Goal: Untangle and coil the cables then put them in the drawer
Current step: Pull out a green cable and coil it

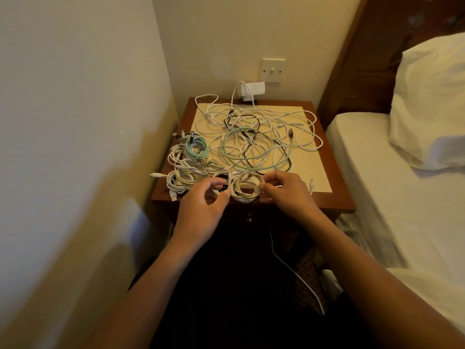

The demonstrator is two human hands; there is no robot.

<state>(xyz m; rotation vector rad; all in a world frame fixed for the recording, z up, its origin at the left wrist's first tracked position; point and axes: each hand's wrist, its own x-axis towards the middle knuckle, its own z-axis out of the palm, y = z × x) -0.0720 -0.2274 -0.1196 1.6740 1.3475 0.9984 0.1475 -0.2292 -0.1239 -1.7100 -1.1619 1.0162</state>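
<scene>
- A wooden bedside counter [337,197] stands in a corner, between a cream wall and a bed.
- On its left edge lie finished coils: a mint cable [198,149] and several white cables [181,178].
- The left hand [203,210] pinches the left side of a white coil [245,191] at the front edge.
- Behind it, a loose tangle of cables [254,137] in white, black and mint covers the middle.
- The right hand [286,192] pinches the coil's right side.
- The bed [402,185] carries a white pillow [432,96].
</scene>
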